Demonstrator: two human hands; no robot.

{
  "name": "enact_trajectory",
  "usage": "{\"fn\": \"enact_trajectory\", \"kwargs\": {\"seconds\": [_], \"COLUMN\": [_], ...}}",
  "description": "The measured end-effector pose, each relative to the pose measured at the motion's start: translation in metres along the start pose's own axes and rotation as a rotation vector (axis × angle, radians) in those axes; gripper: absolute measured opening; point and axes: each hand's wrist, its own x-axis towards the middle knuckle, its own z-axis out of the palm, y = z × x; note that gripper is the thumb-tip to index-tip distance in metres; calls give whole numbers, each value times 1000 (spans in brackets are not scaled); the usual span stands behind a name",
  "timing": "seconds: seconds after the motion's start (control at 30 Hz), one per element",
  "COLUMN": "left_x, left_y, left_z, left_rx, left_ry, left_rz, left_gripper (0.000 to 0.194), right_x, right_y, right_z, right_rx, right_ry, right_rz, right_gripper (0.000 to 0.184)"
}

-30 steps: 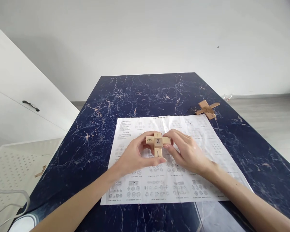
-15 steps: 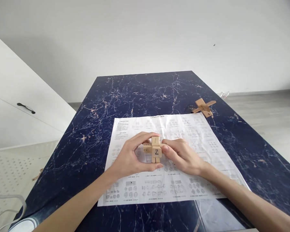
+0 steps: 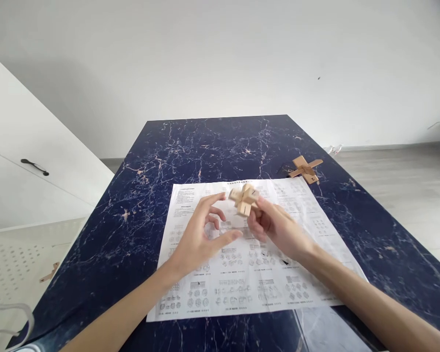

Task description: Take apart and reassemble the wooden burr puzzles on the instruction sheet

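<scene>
A wooden burr puzzle [image 3: 245,197] of interlocked blocks, with numbers written on its ends, is tilted and slightly blurred above the printed sheet. My right hand [image 3: 278,227] grips it at its right side between thumb and fingers. To its left, my left hand [image 3: 201,232] is open, fingers curved and thumb apart, with nothing in it. A small gap separates its fingertips from the puzzle. Beneath both hands lies the white instruction sheet [image 3: 190,308], covered with small diagrams and text.
A cross of wooden pieces [image 3: 305,169] marked 2 rests at the sheet's upper right corner on the dark blue marbled table [image 3: 205,146]. At the left are a white cabinet [image 3: 25,142], a perforated white surface [image 3: 14,259] with a wooden piece [image 3: 49,273], and a white cable [image 3: 25,310].
My left hand has let go of the puzzle and opened. My right hand has lifted and turned the puzzle, moving it slightly away from me.
</scene>
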Motion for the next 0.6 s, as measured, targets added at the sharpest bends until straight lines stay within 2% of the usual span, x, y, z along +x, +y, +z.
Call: {"fn": "enact_trajectory", "kwargs": {"seconds": [0.13,0.23,0.4,0.6], "left_x": [0,0,0,0], "left_y": [2,3,2,3], "left_z": [0,-1,-2,-3], "left_rx": [-2,1,16,47], "left_ry": [52,55,48,39], "left_rz": [-154,-177,-189,-197], "left_gripper": [50,45,41,39], "right_x": [8,13,15,13], "right_y": [-7,-5,4,-1], "right_z": [-11,-18,-29,-34], "right_rx": [510,715,852,792], "right_ry": [102,131,218,343], "right_rz": [54,49,4,-123], "right_gripper": [30,32,30,34]}}
